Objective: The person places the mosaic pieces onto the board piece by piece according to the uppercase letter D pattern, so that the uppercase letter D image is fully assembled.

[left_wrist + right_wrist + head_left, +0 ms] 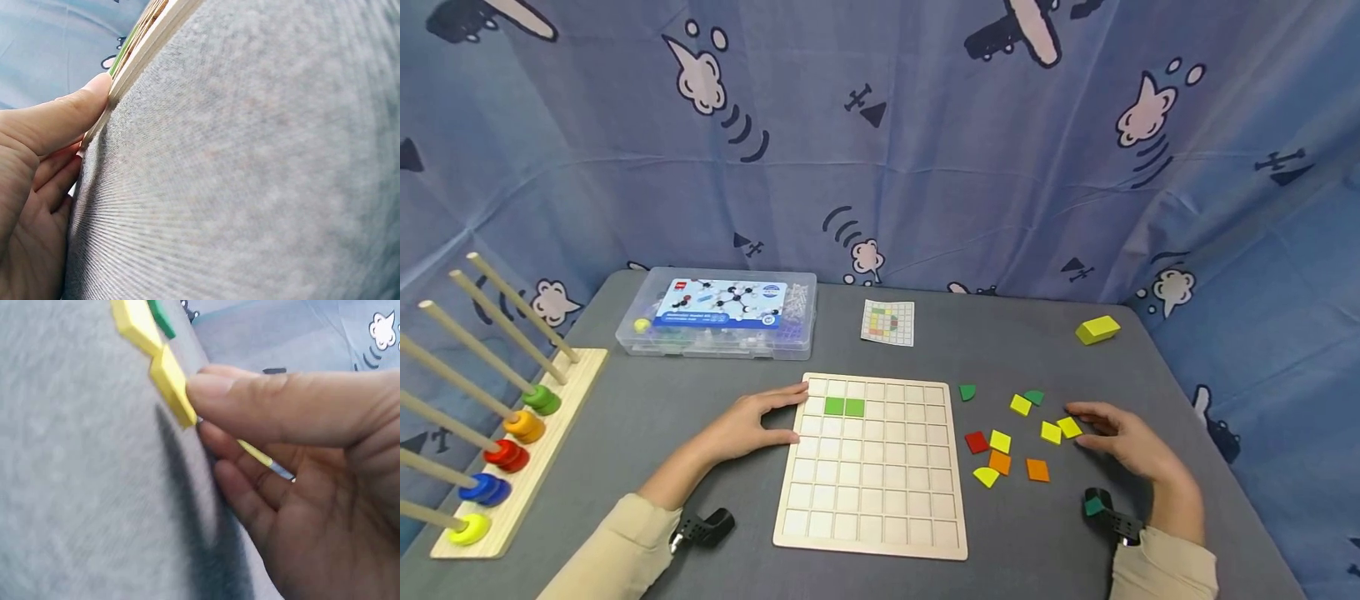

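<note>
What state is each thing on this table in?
Kit box: shut.
Grid board: flat, two green squares in it.
Peg stand: rings on five pegs, two bare.
Picture card: face up.
Loose pieces: scattered.
Yellow block: set apart.
Left hand: touching grid board.
Right hand: at yellow square, grip unclear.

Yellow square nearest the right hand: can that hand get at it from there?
Probably yes: the right hand is right beside the yellow square, with nothing visible between them; another yellow piece lies beyond.

A peg rack (545, 454) lines the table's (1015, 542) left edge, a case (722, 304) near its far-left corner, a block (1097, 330) near its far-right. Mid-table lies a grid board (871, 502), a card (887, 323) behind, tiles (1000, 441) to its right.
</note>
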Motion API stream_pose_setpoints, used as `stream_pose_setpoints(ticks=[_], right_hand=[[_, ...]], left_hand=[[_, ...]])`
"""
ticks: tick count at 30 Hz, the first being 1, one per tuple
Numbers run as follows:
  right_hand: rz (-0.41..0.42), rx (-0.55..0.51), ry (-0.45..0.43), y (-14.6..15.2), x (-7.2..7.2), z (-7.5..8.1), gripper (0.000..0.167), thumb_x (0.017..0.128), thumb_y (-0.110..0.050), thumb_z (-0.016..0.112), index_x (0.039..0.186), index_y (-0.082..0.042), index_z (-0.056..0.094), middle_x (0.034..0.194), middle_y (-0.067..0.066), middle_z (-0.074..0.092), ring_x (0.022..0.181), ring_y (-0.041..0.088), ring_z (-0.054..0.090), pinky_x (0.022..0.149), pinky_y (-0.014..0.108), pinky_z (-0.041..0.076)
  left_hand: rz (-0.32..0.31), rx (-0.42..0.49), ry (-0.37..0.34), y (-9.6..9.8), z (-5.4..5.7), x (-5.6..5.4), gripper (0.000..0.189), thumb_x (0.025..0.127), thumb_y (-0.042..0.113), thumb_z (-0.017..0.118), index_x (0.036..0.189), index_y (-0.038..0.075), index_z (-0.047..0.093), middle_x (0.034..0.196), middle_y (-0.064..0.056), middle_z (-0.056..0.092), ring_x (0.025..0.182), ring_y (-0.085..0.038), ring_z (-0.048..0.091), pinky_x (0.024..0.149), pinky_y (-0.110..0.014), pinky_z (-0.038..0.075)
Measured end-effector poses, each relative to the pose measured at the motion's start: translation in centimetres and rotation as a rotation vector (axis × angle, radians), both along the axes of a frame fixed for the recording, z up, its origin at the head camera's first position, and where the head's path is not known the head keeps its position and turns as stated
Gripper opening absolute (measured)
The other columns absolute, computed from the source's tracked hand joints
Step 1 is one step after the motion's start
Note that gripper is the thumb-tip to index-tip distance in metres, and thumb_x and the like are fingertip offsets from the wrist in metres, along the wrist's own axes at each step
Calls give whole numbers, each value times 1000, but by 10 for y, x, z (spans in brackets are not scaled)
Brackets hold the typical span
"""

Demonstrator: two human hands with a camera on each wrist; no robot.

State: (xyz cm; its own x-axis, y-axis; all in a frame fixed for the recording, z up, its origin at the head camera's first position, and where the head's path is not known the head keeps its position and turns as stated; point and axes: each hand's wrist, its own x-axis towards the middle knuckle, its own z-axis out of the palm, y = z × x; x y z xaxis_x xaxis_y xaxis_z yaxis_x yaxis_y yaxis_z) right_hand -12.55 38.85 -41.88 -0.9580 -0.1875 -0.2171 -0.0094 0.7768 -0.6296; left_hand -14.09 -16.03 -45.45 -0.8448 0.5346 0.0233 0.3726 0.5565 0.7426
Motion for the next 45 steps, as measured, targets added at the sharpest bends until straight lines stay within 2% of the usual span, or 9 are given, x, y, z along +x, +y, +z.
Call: stream_pose_setpoints(ticks=[5,7,9,14,17,25,34,40,45], right_hand=[[16,16,45,5,0,-6,43,89,-19,67,128,-5,59,129,17,51,107,-1,45,83,15,42],[15,5,60,6,0,-8,40,89,-18,67,126,-5,60,128,16,51,101,-11,40,81,12,40],[11,4,84,6,0,-10,38,88,-15,67,124,-4,62,126,16,52,97,-14,39,80,11,40],[-1,30,138,6,-1,-15,33,86,-12,69,117,-3,65,120,15,54,95,-10,41,78,12,40],[-22,53,132,4,-2,-15,32,86,-13,69,116,-3,65,120,16,55,95,-5,43,77,13,40],[-90,47,61,-1,-3,-11,35,89,-17,67,117,3,61,117,21,54,100,26,49,77,27,42],[-129,32,32,-2,-1,-4,37,90,-17,65,120,4,57,106,16,58,85,15,49,66,20,44],[-165,61,52,-8,0,7,39,89,-17,66,119,5,56,102,16,59,84,18,50,62,22,44],[-153,80,80,-17,-1,17,40,90,-21,66,120,4,57,102,14,60,85,19,51,64,22,44]], left_hand=[[-8,7,7,1,-2,-1,66,82,39,72,138,12,52,149,1,41,138,-28,35,108,-51,34],[-7,8,11,1,-3,-2,66,82,39,72,138,12,52,149,1,41,138,-27,36,108,-50,34],[-7,4,21,1,-3,-2,66,82,40,72,138,12,52,149,2,41,138,-27,36,108,-50,34],[-5,4,21,0,-2,-2,65,82,39,73,138,12,52,149,2,42,138,-26,36,108,-49,34],[-6,9,9,-1,-1,-1,65,82,37,73,138,12,52,149,1,41,138,-26,36,109,-49,34],[-5,13,6,-1,-1,-1,65,82,37,73,138,12,52,149,1,41,138,-26,35,108,-50,34],[-6,11,17,0,0,-1,64,82,35,74,137,11,52,148,1,42,138,-26,36,108,-49,34],[-6,10,19,0,1,-1,64,81,34,74,137,11,53,148,0,43,138,-26,37,108,-48,34],[-2,4,13,0,1,-1,64,82,34,74,137,10,52,148,0,42,138,-26,36,108,-48,34]])
